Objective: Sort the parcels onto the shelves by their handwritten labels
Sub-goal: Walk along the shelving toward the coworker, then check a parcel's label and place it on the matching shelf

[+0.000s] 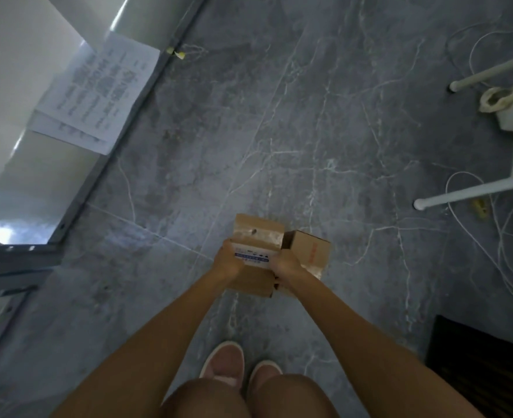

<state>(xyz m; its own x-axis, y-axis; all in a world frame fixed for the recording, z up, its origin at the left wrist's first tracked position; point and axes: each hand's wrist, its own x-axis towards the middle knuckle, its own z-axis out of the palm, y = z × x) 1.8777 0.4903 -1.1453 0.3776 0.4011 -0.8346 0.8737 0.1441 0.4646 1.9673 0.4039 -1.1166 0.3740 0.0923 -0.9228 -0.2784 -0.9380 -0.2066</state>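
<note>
A brown cardboard parcel (256, 233) with clear tape and a white printed label is held over the grey floor, low in the middle of the head view. My left hand (227, 260) grips its left side and my right hand (286, 264) grips its right side. A second, smaller brown parcel (309, 248) with red print sits just to the right, touching my right hand; whether it rests on the floor or is held too is unclear. The metal shelf frame (77, 203) runs along the left. No handwriting is legible.
Printed paper sheets (98, 89) lie on the shelf at the upper left. White table legs (472, 194) and loose white cables (496, 236) crowd the right side. A dark mat (484, 369) lies at the lower right. My shoes (237, 366) stand on the grey marble floor.
</note>
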